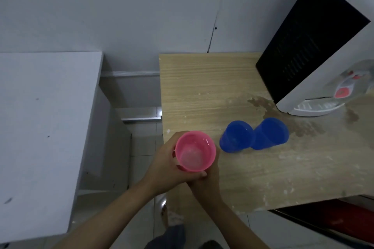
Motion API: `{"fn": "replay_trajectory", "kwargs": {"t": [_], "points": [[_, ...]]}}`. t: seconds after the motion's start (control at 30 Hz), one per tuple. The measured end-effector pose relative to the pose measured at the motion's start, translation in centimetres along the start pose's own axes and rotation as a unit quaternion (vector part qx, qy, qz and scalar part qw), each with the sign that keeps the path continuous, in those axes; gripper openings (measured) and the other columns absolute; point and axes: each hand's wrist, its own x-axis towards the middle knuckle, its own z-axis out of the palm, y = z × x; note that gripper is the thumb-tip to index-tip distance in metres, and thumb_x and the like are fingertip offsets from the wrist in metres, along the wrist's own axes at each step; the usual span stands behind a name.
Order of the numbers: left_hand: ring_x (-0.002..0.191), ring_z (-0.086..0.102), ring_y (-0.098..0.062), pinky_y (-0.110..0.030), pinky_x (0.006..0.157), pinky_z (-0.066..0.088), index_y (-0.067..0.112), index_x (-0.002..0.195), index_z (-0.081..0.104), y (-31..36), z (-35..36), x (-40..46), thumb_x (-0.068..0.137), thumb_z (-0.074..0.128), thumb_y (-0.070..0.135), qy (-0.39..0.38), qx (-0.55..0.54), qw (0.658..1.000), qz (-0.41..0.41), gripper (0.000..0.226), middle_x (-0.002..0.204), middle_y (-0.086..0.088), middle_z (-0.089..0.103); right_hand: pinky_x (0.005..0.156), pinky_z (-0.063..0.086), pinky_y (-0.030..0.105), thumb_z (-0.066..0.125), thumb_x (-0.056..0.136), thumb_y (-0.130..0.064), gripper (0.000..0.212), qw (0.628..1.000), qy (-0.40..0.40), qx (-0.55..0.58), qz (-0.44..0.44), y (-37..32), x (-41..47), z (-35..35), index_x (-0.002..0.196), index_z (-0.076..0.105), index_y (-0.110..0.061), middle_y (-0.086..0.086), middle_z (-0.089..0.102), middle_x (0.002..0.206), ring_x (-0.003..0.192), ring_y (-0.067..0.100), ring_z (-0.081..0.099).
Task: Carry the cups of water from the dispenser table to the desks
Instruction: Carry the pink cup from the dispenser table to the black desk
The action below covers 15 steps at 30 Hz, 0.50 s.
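- Both hands, left hand (164, 159) and right hand (208, 178), curl their fingers round a smooth pink plastic cup (195, 150) holding water, at the wood-grain table's (202, 79) left edge.
- Two glossy blue cups (236, 136) stand touching near the white dispenser (327, 62); no writing is legible.

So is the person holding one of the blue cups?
No, both hands hold the pink cup; the two blue cups stand untouched on the table.

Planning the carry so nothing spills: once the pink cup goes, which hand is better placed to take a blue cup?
Right. The right hand under the pink cup lies on the side of the blue cups; the left hand grips the pink cup's far side.
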Motion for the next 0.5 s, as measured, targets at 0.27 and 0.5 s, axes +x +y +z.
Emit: {"fn": "replay_trajectory", "kwargs": {"t": [0.27, 0.5], "points": [[0.112, 0.054, 0.009, -0.002, 0.081, 0.045, 0.056, 0.119, 0.047, 3.4, -1.9, -7.3, 0.05, 0.093, 0.035, 0.059, 0.009, 0.998, -0.03, 0.085, 0.119, 0.032, 0.057, 0.089, 0.055, 0.035, 0.081, 0.062, -0.021, 0.08, 0.991, -0.095, 0.076, -0.053, -2.6, -4.1, 1.2, 0.125, 0.042, -0.05, 0.008, 0.056, 0.121, 0.11, 0.02, 0.06], [0.113, 0.055, 0.008, -0.003, 0.083, 0.045, 0.055, 0.121, 0.047, 5.3, -3.4, -19.0, 0.057, 0.092, 0.027, 0.179, 0.017, 0.98, -0.081, 0.083, 0.122, 0.032, 0.056, 0.081, 0.057, 0.027, 0.084, 0.052, -0.035, 0.081, 0.961, -0.264, 0.071, -0.029, -4.1, -11.1, 3.1, 0.122, 0.046, -0.049, -0.017, 0.063, 0.115, 0.102, 0.007, 0.063]]}}
